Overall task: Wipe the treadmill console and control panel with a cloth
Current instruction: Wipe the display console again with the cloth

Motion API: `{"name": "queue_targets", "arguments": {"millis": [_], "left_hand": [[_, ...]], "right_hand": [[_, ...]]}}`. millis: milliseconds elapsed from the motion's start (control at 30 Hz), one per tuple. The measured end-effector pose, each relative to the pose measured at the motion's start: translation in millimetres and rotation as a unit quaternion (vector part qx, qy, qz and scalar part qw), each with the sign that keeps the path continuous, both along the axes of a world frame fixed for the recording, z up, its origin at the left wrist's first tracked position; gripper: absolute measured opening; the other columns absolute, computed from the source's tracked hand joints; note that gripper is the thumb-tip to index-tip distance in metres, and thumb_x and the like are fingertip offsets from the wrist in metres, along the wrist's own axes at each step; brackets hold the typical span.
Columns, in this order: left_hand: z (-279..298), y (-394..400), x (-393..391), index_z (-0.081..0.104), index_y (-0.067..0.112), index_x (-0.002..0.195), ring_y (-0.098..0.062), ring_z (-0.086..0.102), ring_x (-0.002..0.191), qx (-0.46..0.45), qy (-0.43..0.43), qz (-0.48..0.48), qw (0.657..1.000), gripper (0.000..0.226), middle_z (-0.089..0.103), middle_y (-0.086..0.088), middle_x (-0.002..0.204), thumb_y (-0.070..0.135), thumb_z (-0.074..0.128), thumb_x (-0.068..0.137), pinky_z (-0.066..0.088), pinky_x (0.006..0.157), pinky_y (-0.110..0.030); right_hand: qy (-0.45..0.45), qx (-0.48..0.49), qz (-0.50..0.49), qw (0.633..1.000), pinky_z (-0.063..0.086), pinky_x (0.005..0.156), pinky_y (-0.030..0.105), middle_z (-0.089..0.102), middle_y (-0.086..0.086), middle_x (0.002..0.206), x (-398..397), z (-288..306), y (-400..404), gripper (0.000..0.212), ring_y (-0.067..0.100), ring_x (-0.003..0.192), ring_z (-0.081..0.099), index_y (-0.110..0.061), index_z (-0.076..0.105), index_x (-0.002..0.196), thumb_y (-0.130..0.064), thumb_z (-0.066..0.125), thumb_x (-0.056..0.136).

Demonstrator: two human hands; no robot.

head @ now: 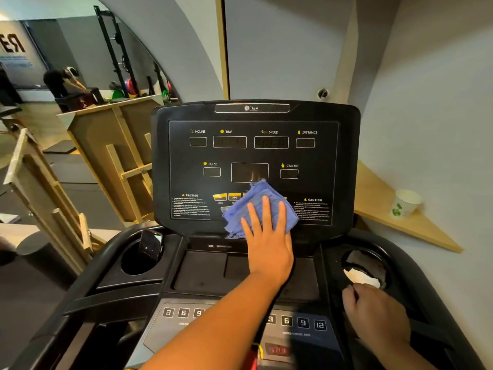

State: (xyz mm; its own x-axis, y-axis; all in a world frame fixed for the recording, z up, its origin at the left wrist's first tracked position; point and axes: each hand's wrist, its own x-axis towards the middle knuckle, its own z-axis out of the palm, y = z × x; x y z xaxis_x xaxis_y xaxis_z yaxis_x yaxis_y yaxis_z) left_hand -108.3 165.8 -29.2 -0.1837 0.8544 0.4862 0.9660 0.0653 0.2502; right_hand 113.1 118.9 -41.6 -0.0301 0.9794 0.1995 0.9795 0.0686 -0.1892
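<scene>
Judging by the flat left hand (269, 244) pressing the cloth (260, 206) low on the console (253, 156), much remains unwiped, the right hand (373, 313) loosely curled, empty.

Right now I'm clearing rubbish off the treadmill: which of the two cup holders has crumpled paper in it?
The right cup holder, beside the right hand, holds white crumpled paper; the left cup holder holds a dark device.

I've got a crumpled blue cloth (260, 206) flat against the lower middle of the black treadmill console (253, 166), around 6 o'clock on its dark display, covering some yellow buttons.
</scene>
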Motion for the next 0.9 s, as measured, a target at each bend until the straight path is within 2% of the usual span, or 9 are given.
{"name": "queue_targets", "arguments": {"millis": [100, 167, 267, 367, 500, 600, 700, 800, 900], "left_hand": [[-2, -11, -26, 0.019, 0.024, 0.166, -0.048, 0.003, 0.158, -0.016, 0.069, -0.063, 0.996, 0.064, 0.008, -0.012, 0.174, 0.041, 0.028, 0.105, 0.018, 0.125, -0.065], [1, -17, -49, 0.019, 0.022, 0.166, -0.047, 0.001, 0.158, -0.021, 0.096, -0.092, 0.991, 0.063, 0.007, -0.013, 0.174, 0.038, 0.028, 0.106, 0.018, 0.126, -0.061], [7, -27, -88, 0.021, 0.016, 0.166, -0.052, 0.004, 0.156, -0.020, 0.110, -0.059, 0.992, 0.063, 0.010, -0.019, 0.172, 0.033, 0.028, 0.106, 0.023, 0.125, -0.062], [7, -30, -112, 0.015, 0.015, 0.166, -0.050, 0.001, 0.157, -0.030, 0.082, 0.000, 0.996, 0.063, 0.005, -0.019, 0.173, 0.035, 0.021, 0.107, 0.018, 0.126, -0.062], [12, -17, -86, 0.013, 0.016, 0.167, -0.048, -0.005, 0.158, -0.005, 0.031, 0.025, 0.999, 0.066, 0.001, -0.017, 0.174, 0.039, 0.021, 0.106, 0.008, 0.128, -0.059], [20, -3, -58, 0.014, 0.018, 0.167, -0.050, -0.003, 0.157, -0.003, 0.071, -0.043, 0.997, 0.065, 0.003, -0.014, 0.174, 0.038, 0.028, 0.106, 0.011, 0.127, -0.063], [27, 11, -24, 0.020, 0.019, 0.166, -0.047, -0.004, 0.158, -0.011, 0.150, -0.180, 0.972, 0.064, 0.007, -0.012, 0.175, 0.038, 0.033, 0.106, 0.014, 0.126, -0.064], [41, 30, -2, 0.020, 0.024, 0.166, -0.039, -0.005, 0.160, -0.023, 0.238, -0.304, 0.922, 0.063, 0.008, -0.007, 0.175, 0.042, 0.030, 0.107, -0.001, 0.129, -0.056], [66, 52, -10, 0.021, 0.027, 0.166, -0.032, 0.000, 0.161, -0.013, 0.277, -0.326, 0.904, 0.062, 0.011, -0.002, 0.175, 0.041, 0.030, 0.107, -0.003, 0.130, -0.051]], "right_hand": [[0.009, 0.007, 0.005, 1.000, 0.037, 0.045, 0.020, 0.051, -0.011, 0.053, -1, 2, -3, 0.040, 0.003, 0.046, 0.049, -0.029, 0.053, 0.055, -0.033, 0.052, 0.095], [0.012, 0.012, 0.007, 1.000, 0.031, 0.045, 0.020, 0.052, -0.011, 0.053, -2, 5, -4, 0.041, 0.003, 0.046, 0.048, -0.029, 0.052, 0.054, -0.032, 0.052, 0.095], [0.013, 0.010, 0.012, 1.000, 0.034, 0.043, 0.021, 0.052, -0.010, 0.051, -1, 5, -4, 0.041, 0.003, 0.045, 0.048, -0.026, 0.055, 0.054, -0.030, 0.053, 0.094], [0.007, 0.008, 0.018, 1.000, 0.038, 0.042, 0.020, 0.050, -0.011, 0.049, 0, 3, -4, 0.042, 0.003, 0.042, 0.047, -0.027, 0.053, 0.052, -0.031, 0.053, 0.094], [0.004, 0.000, 0.013, 1.000, 0.043, 0.044, 0.020, 0.051, -0.009, 0.051, -1, 0, -3, 0.041, 0.004, 0.044, 0.049, -0.027, 0.052, 0.056, -0.036, 0.047, 0.096], [0.011, 0.004, 0.008, 1.000, 0.036, 0.044, 0.018, 0.050, -0.009, 0.050, -1, 0, -1, 0.042, 0.004, 0.044, 0.048, -0.027, 0.050, 0.056, -0.038, 0.046, 0.096], [0.001, 0.009, 0.005, 1.000, 0.033, 0.043, 0.019, 0.048, -0.009, 0.049, 1, -1, -1, 0.042, 0.004, 0.043, 0.046, -0.027, 0.050, 0.055, -0.038, 0.046, 0.095], [-0.008, 0.019, 0.005, 1.000, 0.026, 0.040, 0.021, 0.046, -0.009, 0.047, 2, -5, -3, 0.040, 0.005, 0.040, 0.040, -0.026, 0.048, 0.053, -0.034, 0.054, 0.091], [-0.007, 0.035, 0.022, 0.999, 0.016, 0.039, 0.017, 0.040, -0.009, 0.043, 3, -6, -2, 0.042, 0.004, 0.035, 0.031, -0.029, 0.043, 0.049, -0.029, 0.066, 0.084]]}}
